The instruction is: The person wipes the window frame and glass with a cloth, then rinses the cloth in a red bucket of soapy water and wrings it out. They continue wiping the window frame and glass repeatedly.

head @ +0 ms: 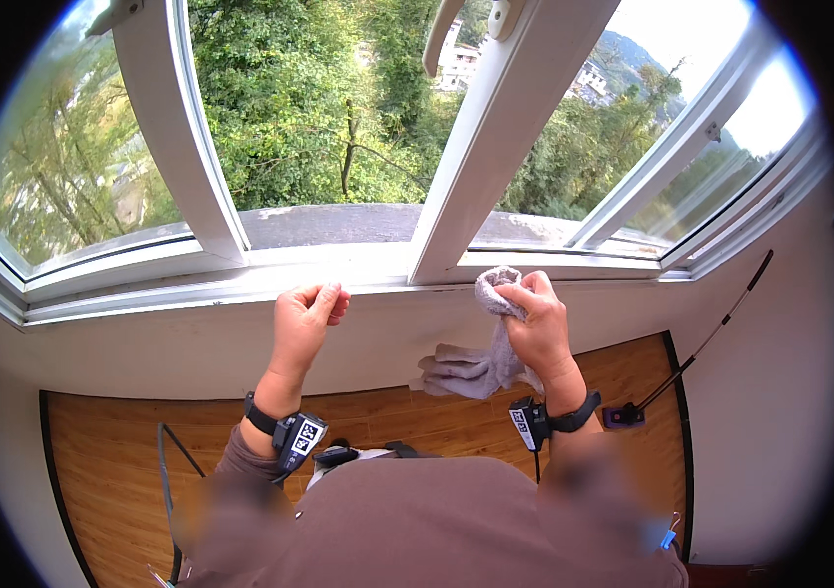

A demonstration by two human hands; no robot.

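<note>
In my right hand point(540, 323) is a greyish-lilac cloth point(497, 364), bunched at the top near the fingers, its lower folds hanging free below. That hand is just in front of the lower rail of the white window frame point(564, 264). Fingers curled in, my left hand point(310, 307) is held before the window track point(167, 298), left of the cloth. I see nothing in its grasp. Between the two frame uprights the window lets on to an outer ledge point(336, 224).
A long-handled mop or brush point(692, 360) leans against the right wall, its purple head point(622, 417) on the wood-patterned floor point(115, 448). A window handle point(440, 37) hangs at the top. Black devices point(301, 437) are strapped to both wrists. A dark cable point(165, 478) runs at lower left.
</note>
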